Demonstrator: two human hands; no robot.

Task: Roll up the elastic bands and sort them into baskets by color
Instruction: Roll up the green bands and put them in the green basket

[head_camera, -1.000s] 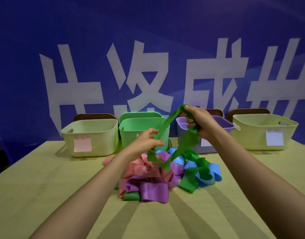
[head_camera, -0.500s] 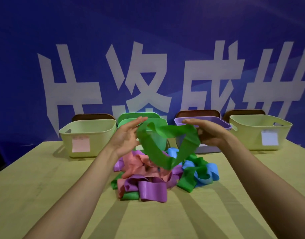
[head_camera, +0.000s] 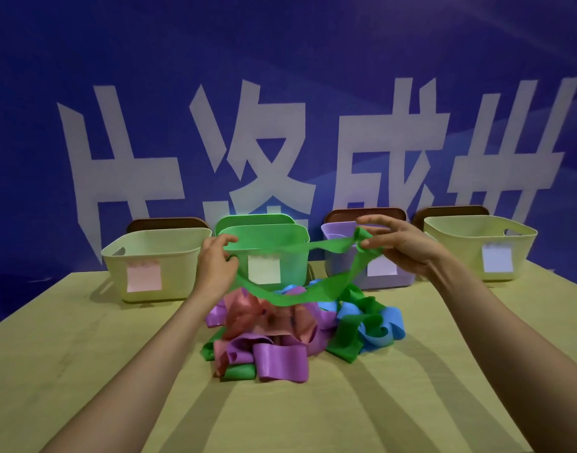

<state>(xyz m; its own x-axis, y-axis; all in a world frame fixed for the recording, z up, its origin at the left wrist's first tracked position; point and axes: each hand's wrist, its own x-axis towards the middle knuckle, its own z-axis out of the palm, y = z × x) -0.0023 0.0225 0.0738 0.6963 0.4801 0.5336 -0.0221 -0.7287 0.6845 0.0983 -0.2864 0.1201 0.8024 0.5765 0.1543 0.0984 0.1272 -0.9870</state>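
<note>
A green elastic band point(head_camera: 316, 291) hangs stretched in the air between my two hands, above the pile. My left hand point(head_camera: 215, 268) pinches its left end and my right hand point(head_camera: 395, 245) pinches its right end, where the band is bunched. Below lies a tangled pile of bands point(head_camera: 300, 325): pink, purple, green and blue. Behind it stand several baskets: a pale one with a pink note point(head_camera: 117, 256), a green one point(head_camera: 280, 238), a purple one point(head_camera: 336, 233) and a pale one with a light note point(head_camera: 460, 233).
The wooden table point(head_camera: 84, 371) runs toward me from the baskets. A blue banner with large white characters point(head_camera: 280, 109) fills the background. Dark chair backs point(head_camera: 163, 223) show behind the baskets.
My hands have moved apart and pulled the green band from a loose loop into a long wide strip. The pile has not moved.
</note>
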